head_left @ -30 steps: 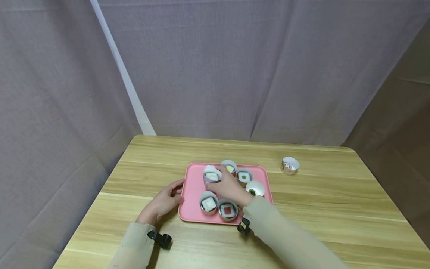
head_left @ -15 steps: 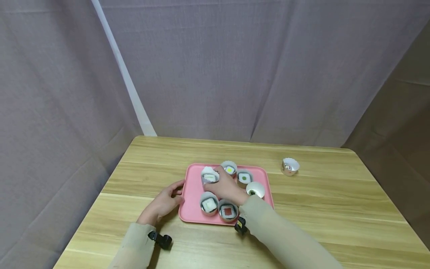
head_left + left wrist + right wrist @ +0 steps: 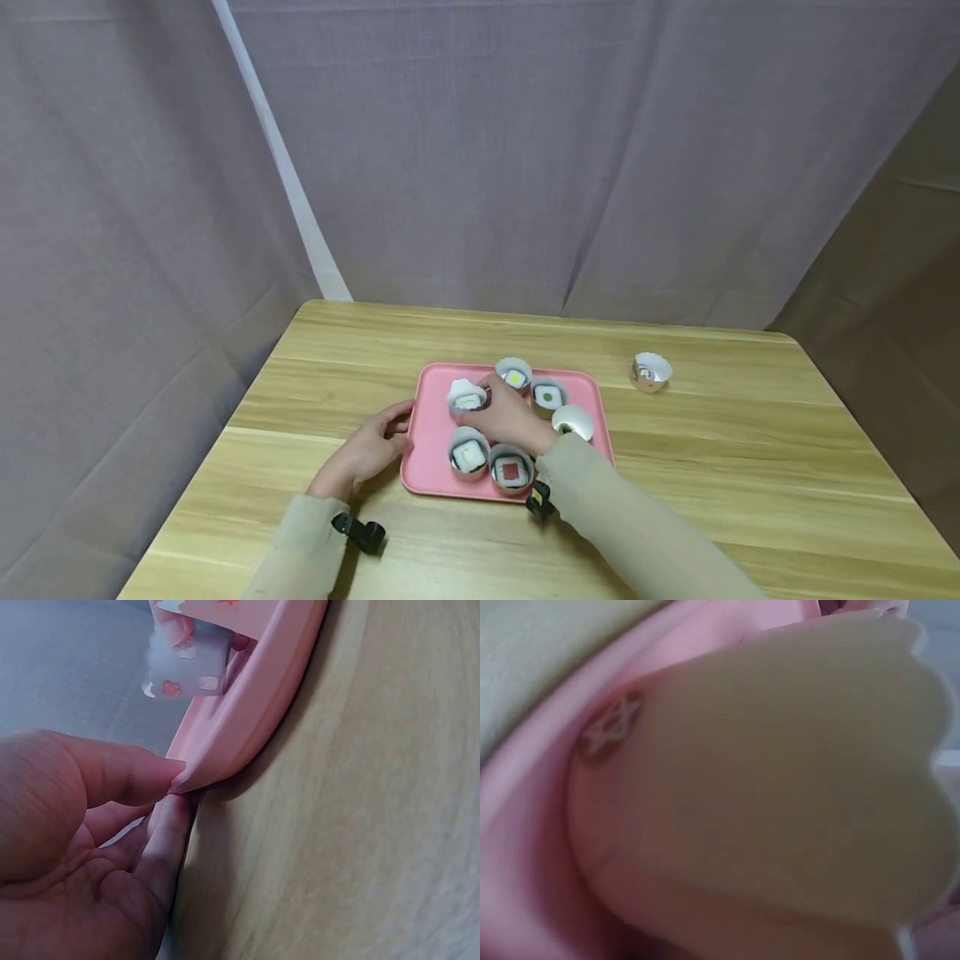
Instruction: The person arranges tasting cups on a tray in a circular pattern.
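Observation:
On the wooden table lies a pink tray [image 3: 422,467]. My left hand [image 3: 365,452] pinches its left edge, thumb above the rim and a finger below, as the left wrist view shows. My right hand [image 3: 512,421] reaches over the tray and grips a scalloped paper cup [image 3: 191,669] with a white sushi piece [image 3: 468,402] inside. Whether this cup touches the tray is hard to tell. Just in front of it stands another cup holding a white sushi piece [image 3: 468,456]. In the right wrist view a close paper cup [image 3: 765,780] fills most of the picture.
More cups on the tray hold sushi with a red centre [image 3: 511,472], a yellow centre [image 3: 515,378] and a green centre [image 3: 548,397]. One white cup [image 3: 573,418] sits at the tray's right side. Off the tray, at the back right, stands another paper cup [image 3: 651,372].
My right hand has shifted a little left with the cup, and the cup has come lower over the tray. My left hand has stayed at the tray's edge.

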A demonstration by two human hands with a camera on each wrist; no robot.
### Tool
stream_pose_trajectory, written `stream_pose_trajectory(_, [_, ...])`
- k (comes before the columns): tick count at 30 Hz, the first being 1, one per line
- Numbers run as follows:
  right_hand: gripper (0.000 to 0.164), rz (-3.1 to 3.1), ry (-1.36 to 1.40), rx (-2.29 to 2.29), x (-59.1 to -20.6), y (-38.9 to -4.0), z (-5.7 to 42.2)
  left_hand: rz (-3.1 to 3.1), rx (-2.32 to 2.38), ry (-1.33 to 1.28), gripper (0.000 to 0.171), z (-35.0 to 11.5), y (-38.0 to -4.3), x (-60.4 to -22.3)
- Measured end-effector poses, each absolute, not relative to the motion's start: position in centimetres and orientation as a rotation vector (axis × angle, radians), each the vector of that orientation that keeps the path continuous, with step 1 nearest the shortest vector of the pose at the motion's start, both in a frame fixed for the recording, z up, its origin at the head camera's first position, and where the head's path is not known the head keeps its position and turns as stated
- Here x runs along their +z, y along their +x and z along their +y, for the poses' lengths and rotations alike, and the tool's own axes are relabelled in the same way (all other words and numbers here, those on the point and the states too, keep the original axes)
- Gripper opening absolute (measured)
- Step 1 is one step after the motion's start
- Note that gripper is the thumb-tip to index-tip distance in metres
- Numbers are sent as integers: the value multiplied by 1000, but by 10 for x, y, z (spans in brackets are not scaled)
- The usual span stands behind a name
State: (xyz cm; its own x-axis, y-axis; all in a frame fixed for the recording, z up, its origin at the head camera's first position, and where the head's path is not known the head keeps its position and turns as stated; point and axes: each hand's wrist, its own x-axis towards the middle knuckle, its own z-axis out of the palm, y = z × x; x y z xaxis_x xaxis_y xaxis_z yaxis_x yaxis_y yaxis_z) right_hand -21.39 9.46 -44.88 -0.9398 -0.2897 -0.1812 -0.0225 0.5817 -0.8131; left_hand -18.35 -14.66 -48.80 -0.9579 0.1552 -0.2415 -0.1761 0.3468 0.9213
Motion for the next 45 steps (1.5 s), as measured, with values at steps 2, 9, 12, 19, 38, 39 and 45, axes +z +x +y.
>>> stream_pose_trajectory(2, [55,2510,-263,-1291,-449,-214,96,2326,1650,-17,62,-147,-183,-488])
stream_pose_trajectory(9, [66,2485,-278,-1298,-443,-209,99,2321,1658,-27,62,-147,-184,-487])
stream_pose_trajectory(12, [65,2497,-295,-1295,-443,-210,98,2324,1662,-31,62,-148,-184,-487])
stream_pose_trajectory(19, [53,2539,-313,-1273,-442,-207,93,2325,1682,-2,63,-149,-183,-489])
stream_pose_trajectory(38, [45,2517,-282,-1328,-439,-205,96,2347,1658,26,63,-149,-180,-487])
stream_pose_trajectory(39, [47,2522,-278,-1337,-437,-204,98,2348,1653,25,63,-149,-180,-487])
stream_pose_trajectory(45, [49,2580,-271,-1426,-422,-203,127,2339,1671,28,63,-147,-180,-486])
